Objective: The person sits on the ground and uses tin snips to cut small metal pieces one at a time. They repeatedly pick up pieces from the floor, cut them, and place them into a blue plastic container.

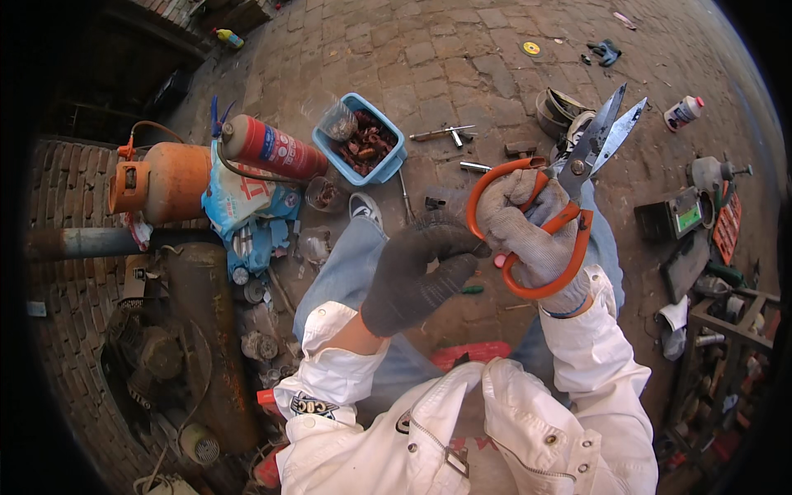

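Right hand [528,235] grips orange-handled shears [577,167], blades parted; left hand [403,280] curls close by, its hold unclear, fingertips at risk of pinching if handles close

Worn brown bricks pave the floor [363,49]. Beyond the left hand [425,276], a blue plastic tub [384,172] sits to its left and a T-handled metal wrench [433,134] lies straight ahead. Far past the right hand [532,227] lie a yellow disc [530,49] and a dark work glove [605,53]; off to its right rests a black box [664,216].
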The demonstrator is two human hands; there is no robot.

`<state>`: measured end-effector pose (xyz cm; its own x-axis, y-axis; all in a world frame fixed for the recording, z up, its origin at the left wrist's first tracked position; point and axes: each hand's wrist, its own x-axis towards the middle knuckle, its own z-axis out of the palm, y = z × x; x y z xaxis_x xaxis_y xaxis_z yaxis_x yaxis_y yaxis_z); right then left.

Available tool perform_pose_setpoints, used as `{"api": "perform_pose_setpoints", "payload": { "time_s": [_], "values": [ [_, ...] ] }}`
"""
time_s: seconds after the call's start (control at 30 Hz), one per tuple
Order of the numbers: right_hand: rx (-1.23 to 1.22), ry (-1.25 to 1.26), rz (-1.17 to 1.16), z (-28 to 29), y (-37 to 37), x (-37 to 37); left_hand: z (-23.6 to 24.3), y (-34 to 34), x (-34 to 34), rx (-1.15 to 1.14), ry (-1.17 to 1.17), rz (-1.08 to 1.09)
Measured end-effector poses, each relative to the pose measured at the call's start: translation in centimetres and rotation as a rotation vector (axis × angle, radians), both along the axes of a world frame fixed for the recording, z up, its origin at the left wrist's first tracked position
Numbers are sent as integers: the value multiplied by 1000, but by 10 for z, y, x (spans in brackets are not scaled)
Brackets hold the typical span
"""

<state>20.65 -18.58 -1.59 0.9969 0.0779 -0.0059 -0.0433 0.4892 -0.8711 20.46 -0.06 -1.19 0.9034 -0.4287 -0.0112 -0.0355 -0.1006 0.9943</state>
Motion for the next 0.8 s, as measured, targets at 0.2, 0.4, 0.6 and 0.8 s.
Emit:
{"api": "perform_pose_setpoints", "payload": {
  "time_s": [0.2,0.4,0.6,0.8],
  "values": [
    [7,32,31,6,-8,-1,8,0,-2,-187,538,104],
    [43,-41,-72,-2,-2,-2,7,0,-5,-240,540,191],
    [-514,-172,-314,-8,1,-2,4,5,-9,-299,112,514],
    [-1266,-334,-119,-3,8,-13,3,6,-8,-58,-292,732]
  ]
}}
